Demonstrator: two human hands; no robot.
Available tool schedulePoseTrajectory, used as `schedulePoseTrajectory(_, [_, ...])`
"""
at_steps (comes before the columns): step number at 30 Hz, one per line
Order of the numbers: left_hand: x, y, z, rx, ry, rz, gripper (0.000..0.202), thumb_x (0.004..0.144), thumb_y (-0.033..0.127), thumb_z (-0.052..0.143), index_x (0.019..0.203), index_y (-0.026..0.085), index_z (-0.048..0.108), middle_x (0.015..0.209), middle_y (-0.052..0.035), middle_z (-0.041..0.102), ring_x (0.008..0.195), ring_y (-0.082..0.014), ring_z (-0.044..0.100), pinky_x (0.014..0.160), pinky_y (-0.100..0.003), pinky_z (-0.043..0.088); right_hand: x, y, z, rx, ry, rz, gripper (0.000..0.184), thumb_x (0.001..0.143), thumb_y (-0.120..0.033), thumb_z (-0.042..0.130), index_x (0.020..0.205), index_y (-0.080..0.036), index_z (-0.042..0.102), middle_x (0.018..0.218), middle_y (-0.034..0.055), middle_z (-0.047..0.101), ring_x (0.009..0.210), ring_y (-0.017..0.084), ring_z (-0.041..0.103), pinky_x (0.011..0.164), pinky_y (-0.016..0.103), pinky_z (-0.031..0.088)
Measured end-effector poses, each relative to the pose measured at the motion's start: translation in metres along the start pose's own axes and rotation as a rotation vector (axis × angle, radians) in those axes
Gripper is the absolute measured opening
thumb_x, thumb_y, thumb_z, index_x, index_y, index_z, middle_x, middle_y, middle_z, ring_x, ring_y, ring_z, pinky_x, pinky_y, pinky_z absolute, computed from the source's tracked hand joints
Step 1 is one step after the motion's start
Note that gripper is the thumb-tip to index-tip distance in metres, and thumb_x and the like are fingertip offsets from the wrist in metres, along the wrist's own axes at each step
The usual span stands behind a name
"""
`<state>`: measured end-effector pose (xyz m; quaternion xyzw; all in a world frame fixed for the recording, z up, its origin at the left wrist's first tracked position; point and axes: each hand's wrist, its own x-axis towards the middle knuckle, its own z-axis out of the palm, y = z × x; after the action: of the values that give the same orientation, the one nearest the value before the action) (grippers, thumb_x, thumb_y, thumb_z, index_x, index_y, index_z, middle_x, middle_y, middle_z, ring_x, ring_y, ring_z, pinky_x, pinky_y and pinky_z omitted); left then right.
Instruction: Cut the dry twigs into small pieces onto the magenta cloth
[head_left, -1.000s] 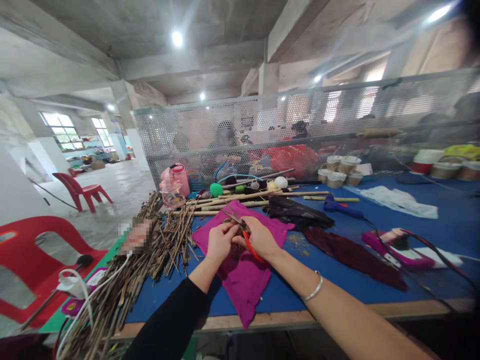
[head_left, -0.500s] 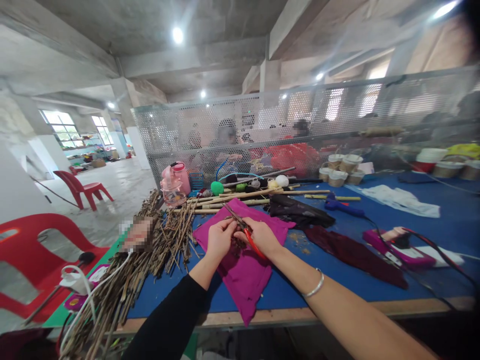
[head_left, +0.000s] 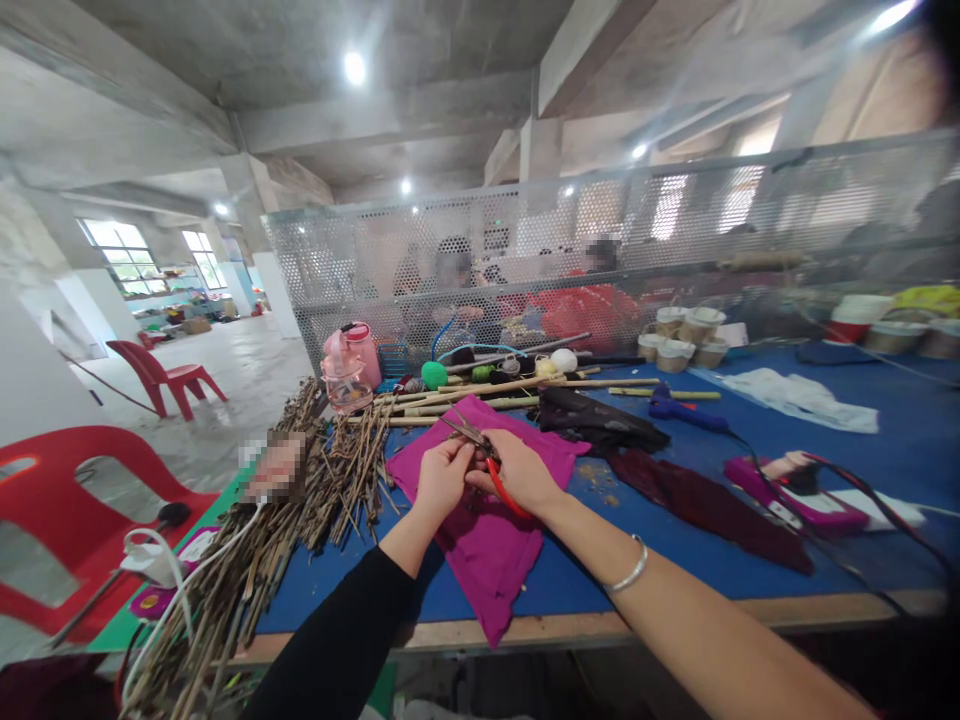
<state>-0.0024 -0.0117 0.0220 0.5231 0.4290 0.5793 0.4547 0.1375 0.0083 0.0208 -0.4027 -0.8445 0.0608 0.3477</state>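
Note:
My right hand (head_left: 520, 470) grips red-handled scissors (head_left: 491, 468), whose metal blades point up and left above a magenta cloth (head_left: 491, 540) on the blue table (head_left: 660, 570). Closed beside it, my left hand (head_left: 440, 476) pinches a small dark twiggy piece (head_left: 471, 458) at the blades. Both hands hover just over the cloth, touching each other. A silver bangle circles my right wrist.
A big heap of brown twigs (head_left: 292, 510) covers the table's left side. Pink jugs (head_left: 349, 368), bamboo sticks, yarn balls and a dark glue gun (head_left: 679, 412) lie behind. Dark red fabric (head_left: 697, 505) and a pink tool with cable sit right. Red chairs stand left; people sit behind the mesh screen.
The hands stay together over the cloth; the scissors shifted slightly, blades tilting a little lower. Little else moved.

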Motion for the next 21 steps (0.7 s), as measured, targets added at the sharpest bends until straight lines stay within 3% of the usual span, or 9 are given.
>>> schedulePoseTrajectory(14, [-0.0004, -0.0079, -0.0025, 0.082, -0.041, 0.049, 0.027, 0.075, 0.038, 0.053, 0.076, 0.013, 0.065, 0.071, -0.0053, 0.067, 0.060, -0.0149, 0.059, 0.055, -0.022, 0.044, 0.0027, 0.0029, -0.0021, 0.027, 0.013, -0.058, 0.052, 0.068, -0.052, 0.063, 0.104, -0.015, 0.052, 0.091, 0.0105, 0.058, 0.085, 0.023, 0.055, 0.074, 0.033, 0.042])
schedulePoseTrajectory(21, [0.0000, -0.0081, -0.0028, 0.113, -0.061, 0.080, 0.031, 0.077, 0.039, 0.051, 0.076, 0.011, 0.065, 0.065, -0.0027, 0.063, 0.049, -0.0093, 0.049, 0.045, -0.019, 0.037, 0.0015, 0.0026, -0.0022, 0.141, -0.002, -0.037, 0.037, 0.071, -0.049, 0.062, 0.091, -0.019, 0.055, 0.083, 0.0051, 0.061, 0.076, 0.019, 0.056, 0.068, 0.028, 0.042])
